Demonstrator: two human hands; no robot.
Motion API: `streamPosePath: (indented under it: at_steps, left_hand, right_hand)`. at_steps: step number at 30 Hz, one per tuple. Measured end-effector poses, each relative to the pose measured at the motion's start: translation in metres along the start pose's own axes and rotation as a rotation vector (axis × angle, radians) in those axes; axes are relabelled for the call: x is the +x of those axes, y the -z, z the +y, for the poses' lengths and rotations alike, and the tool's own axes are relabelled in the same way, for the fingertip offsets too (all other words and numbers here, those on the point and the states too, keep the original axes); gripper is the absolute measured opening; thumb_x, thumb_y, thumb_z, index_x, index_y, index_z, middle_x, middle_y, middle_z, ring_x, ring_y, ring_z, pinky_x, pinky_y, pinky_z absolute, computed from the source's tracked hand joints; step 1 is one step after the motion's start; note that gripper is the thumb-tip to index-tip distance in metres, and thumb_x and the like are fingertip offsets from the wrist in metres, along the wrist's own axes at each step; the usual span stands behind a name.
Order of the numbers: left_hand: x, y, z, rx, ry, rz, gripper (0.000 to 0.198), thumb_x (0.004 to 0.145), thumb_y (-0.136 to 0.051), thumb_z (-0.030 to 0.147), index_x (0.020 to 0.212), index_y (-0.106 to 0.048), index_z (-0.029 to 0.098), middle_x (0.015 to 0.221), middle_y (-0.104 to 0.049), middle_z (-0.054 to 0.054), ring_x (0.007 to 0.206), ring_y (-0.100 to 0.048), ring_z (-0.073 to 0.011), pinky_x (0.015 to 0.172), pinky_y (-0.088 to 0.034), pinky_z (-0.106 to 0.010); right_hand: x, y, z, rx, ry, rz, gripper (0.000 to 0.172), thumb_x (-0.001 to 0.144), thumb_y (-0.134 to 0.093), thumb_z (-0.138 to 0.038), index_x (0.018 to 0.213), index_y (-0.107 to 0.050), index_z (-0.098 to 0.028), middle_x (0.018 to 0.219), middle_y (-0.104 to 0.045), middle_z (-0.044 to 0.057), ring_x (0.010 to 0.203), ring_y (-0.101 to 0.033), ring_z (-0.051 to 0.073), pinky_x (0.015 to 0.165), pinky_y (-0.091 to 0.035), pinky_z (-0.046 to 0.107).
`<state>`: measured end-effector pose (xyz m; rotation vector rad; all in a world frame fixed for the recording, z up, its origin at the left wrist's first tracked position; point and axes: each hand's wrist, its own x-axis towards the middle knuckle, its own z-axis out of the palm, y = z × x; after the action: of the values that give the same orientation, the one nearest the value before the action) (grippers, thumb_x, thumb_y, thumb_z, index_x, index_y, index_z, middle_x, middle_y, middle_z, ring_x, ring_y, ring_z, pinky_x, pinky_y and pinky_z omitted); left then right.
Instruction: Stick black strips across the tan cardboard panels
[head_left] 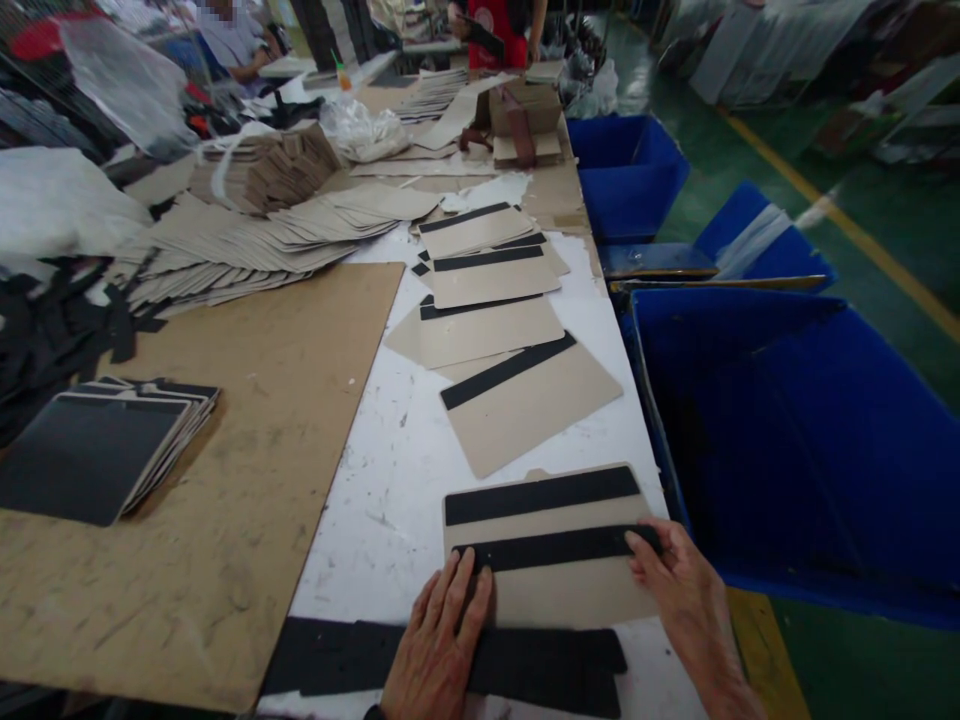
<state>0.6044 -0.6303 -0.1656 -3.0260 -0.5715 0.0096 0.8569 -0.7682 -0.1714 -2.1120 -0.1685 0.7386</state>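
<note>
A beige cardboard panel (570, 598) lies before me with a black strip (555, 547) across it. My left hand (442, 630) rests with outstretched fingers, the tips on the strip's left end. At the strip's other end, my right hand (679, 580) pinches it between thumb and fingers. Just behind is another beige panel (540, 505) bearing a black band (540, 494) near its far edge. Under and beside my left hand, loose black strips (555, 665) lie in an overlapping pile at the table's near side.
Several beige panels with black bands (532, 400) trail up the white table (375, 480). On a brown board (300, 400) at left sits a stack of black-faced panels (97, 450). Cardboard piles (255, 240) lie farther back. Blue bins (787, 440) line the right edge. Co-workers stand beyond.
</note>
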Motion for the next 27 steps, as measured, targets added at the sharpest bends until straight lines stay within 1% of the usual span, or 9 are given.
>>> streamPosePath:
  at_steps: [4,7,13,18,22,27]
  left_hand:
    - [0.002,0.002,0.000,-0.009,0.002,-0.028,0.074,0.072,-0.036,-0.002,0.141,-0.026,0.020,0.143,-0.034,-0.008,0.133,-0.026,-0.0230,0.102,-0.031,-0.036]
    - [0.003,0.002,-0.001,-0.005,0.003,-0.018,0.075,0.071,-0.036,-0.002,0.142,-0.024,0.020,0.143,-0.034,-0.009,0.133,-0.026,-0.0230,0.102,-0.032,-0.036]
    - [0.002,-0.001,-0.002,-0.002,-0.017,-0.017,0.073,0.071,-0.039,0.000,0.141,-0.028,0.020,0.143,-0.035,-0.009,0.133,-0.025,-0.0241,0.101,-0.033,-0.036]
    - [0.001,-0.002,-0.002,-0.032,0.019,-0.031,0.072,0.071,-0.041,0.003,0.139,-0.031,0.023,0.143,-0.034,-0.007,0.133,-0.025,-0.0228,0.101,-0.033,-0.035]
    - [0.001,-0.001,-0.002,-0.033,0.014,-0.036,0.070,0.072,-0.041,0.004,0.139,-0.032,0.023,0.143,-0.034,-0.006,0.133,-0.025,-0.0222,0.101,-0.033,-0.035]
    - [0.001,-0.002,-0.003,-0.015,-0.005,-0.030,0.071,0.071,-0.041,0.003,0.139,-0.032,0.022,0.143,-0.035,-0.007,0.132,-0.026,-0.0225,0.101,-0.032,-0.035]
  right_hand:
    - [0.001,-0.001,-0.003,-0.017,0.001,-0.004,0.043,0.074,-0.055,-0.054,0.101,-0.054,-0.021,0.082,-0.063,0.002,0.065,-0.061,0.018,0.060,-0.053,0.030]
    - [0.002,-0.002,-0.002,-0.018,0.001,-0.011,0.041,0.074,-0.053,-0.053,0.100,-0.054,-0.021,0.081,-0.062,0.002,0.064,-0.060,0.018,0.057,-0.052,0.029]
    - [0.005,-0.003,0.000,-0.040,0.020,-0.025,0.037,0.076,-0.052,-0.051,0.099,-0.053,-0.022,0.078,-0.060,0.001,0.061,-0.058,0.017,0.056,-0.051,0.028]
    - [0.009,-0.004,0.005,-0.084,0.023,0.001,0.036,0.076,-0.053,-0.049,0.099,-0.054,-0.021,0.076,-0.060,0.002,0.060,-0.059,0.017,0.056,-0.050,0.029]
    - [0.009,-0.004,0.007,-0.090,0.042,-0.001,0.034,0.076,-0.052,-0.048,0.098,-0.054,-0.022,0.079,-0.061,0.002,0.061,-0.059,0.017,0.058,-0.050,0.030]
    - [0.007,-0.003,0.007,-0.088,0.067,-0.010,0.032,0.077,-0.051,-0.047,0.096,-0.054,-0.022,0.076,-0.062,0.002,0.060,-0.059,0.017,0.057,-0.050,0.030]
